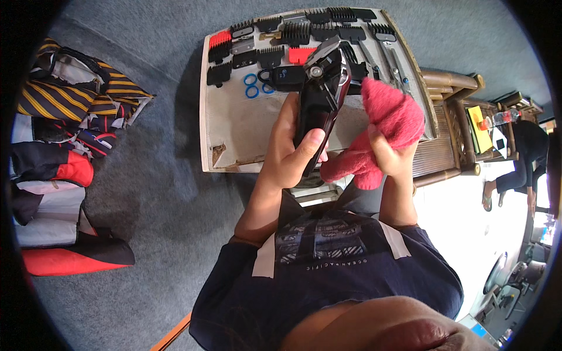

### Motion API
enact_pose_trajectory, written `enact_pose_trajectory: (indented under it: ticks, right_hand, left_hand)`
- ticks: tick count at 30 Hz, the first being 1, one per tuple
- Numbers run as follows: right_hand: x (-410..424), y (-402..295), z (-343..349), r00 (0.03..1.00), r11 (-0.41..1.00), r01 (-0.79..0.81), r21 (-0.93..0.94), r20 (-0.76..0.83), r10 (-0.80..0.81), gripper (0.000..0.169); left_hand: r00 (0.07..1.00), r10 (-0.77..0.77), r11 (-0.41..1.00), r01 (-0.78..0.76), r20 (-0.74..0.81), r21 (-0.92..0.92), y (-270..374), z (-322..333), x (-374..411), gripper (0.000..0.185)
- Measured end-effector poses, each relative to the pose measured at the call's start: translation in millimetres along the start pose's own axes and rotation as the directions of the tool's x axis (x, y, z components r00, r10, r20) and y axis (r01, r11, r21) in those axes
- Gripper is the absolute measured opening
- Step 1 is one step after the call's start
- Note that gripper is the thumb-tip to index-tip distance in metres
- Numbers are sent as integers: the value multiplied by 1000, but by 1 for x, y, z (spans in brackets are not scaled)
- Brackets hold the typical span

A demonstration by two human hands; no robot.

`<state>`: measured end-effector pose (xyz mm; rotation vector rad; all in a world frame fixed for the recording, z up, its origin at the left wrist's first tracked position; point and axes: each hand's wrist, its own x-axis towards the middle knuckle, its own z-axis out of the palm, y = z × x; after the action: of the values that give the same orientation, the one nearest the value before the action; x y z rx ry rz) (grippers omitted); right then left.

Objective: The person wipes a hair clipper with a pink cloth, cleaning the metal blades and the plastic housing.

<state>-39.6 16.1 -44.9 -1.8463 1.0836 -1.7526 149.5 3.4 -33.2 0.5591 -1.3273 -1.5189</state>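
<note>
My left hand (pixel 287 153) grips a black and dark red hair clipper (pixel 322 96) by its body, with the metal blade end pointing away from me. In my right hand (pixel 388 153) is a bunched red cloth (pixel 393 116), close beside the clipper but apart from its blade. Both are held over a pale wooden table (pixel 246 131). Beyond them lie rows of black clipper guard combs (pixel 296 34), a red comb (pixel 300 55), hair scissors (pixel 395 70) and blue finger rings (pixel 251 85). The clipper hides part of the rows.
Striped and red-black folded cloths (pixel 79 101) lie at the left on grey carpet (pixel 162 210). Bamboo furniture (pixel 432 153) adjoins the table on the right, with a yellow item (pixel 479 129) and a plastic bottle (pixel 507 116) farther off. Another person (pixel 527 149) bends at the far right.
</note>
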Motion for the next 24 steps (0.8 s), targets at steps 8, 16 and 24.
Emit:
enact_pose_trajectory:
  ticks: [8,16,24]
  right_hand:
    - [1,-11,1,985,980,-163,112,-32,167,27]
    - [10,1,-9,981,982,-10,189,190,-27,26]
    - [4,-4,-13,991,974,-70,215,127,44,27]
  left_hand:
    - [990,-87,986,71,106,149,4,-2,5,52]
    - [972,-204,977,195,116,82,14,-1,4,47]
    - [978,-154,980,133,139,149,9,-4,4,42]
